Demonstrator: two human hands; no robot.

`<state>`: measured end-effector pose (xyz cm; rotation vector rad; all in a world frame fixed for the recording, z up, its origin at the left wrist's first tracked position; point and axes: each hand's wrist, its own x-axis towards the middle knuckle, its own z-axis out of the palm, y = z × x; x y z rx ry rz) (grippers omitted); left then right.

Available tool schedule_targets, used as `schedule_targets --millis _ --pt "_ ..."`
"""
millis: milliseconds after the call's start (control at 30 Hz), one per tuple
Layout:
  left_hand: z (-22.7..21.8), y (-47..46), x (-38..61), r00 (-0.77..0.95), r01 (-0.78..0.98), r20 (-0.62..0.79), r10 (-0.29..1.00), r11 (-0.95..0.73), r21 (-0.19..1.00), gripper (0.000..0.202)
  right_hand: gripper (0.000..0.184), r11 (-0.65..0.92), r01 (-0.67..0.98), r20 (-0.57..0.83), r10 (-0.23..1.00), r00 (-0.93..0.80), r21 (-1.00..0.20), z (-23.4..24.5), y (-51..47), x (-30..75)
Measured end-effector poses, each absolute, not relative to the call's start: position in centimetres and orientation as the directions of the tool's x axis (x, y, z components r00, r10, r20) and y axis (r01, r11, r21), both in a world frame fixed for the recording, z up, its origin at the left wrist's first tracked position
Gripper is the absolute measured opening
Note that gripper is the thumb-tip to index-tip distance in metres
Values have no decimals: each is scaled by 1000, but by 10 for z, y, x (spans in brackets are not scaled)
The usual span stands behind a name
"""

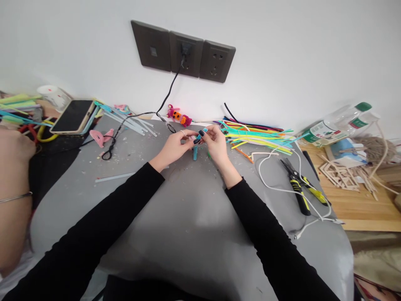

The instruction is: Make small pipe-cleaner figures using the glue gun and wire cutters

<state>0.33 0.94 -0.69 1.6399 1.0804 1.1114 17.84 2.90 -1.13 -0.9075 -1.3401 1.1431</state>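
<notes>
Near the back of the grey mat, my left hand [179, 144] and my right hand [215, 143] meet with fingertips pinched together. Between them is a blue fuzzy piece [201, 134] that looks like bent pipe cleaner. Its lower part [195, 153] hangs below the fingers. My fingers hide where the parts join. Just behind my left hand lies a small pink and orange fuzzy figure [179, 116]. A bundle of coloured pipe cleaners [253, 136] spreads to the right of my right hand.
Yellow-black pliers [299, 184] and a looped white cable [266, 186] lie at right, near plastic bottles [338, 125]. A black cord [169, 94] runs from the wall socket [187, 54]. Left are a phone [73, 117], scissors [45, 133] and another person's arm [14, 167].
</notes>
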Motion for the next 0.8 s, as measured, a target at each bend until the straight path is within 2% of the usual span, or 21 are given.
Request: schedule_targets --millis 400,633,800 --pt "-2 7 5 225 131 182 957 -215 968 36 54 238 -126 247 967 -65 -963 -13 32 178" --pt "-1 6 6 198 238 110 974 -157 958 37 56 226 -96 235 967 -102 -969 -17 33 178" --pt "-2 7 5 179 300 123 976 -173 938 34 56 208 -110 221 968 -122 -972 -18 33 178"
